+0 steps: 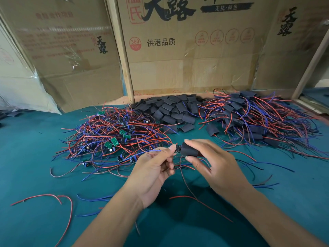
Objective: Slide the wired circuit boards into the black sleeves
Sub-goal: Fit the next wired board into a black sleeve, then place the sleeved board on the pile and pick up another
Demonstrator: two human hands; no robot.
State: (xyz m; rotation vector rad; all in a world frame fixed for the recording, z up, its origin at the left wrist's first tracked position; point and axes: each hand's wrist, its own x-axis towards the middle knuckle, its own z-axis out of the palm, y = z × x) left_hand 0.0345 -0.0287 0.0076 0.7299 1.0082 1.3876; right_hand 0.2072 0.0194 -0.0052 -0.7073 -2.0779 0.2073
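My left hand (154, 168) pinches a small wired circuit board (177, 149) by its left end, red and blue wires trailing from it. My right hand (211, 163) pinches a black sleeve (189, 151) between thumb and fingers. The board's right end sits inside the sleeve's left opening, most of it hidden. A tangled pile of bare wired boards (114, 134) lies to the left, a heap of empty black sleeves (170, 109) sits at the back centre, and a pile of sleeved boards (258, 118) lies to the right.
The green table mat (35, 157) carries loose red and blue wires (58, 198) near the front left. Cardboard boxes (187, 50) stand upright behind the piles. A wooden post (122, 56) rises between two boxes.
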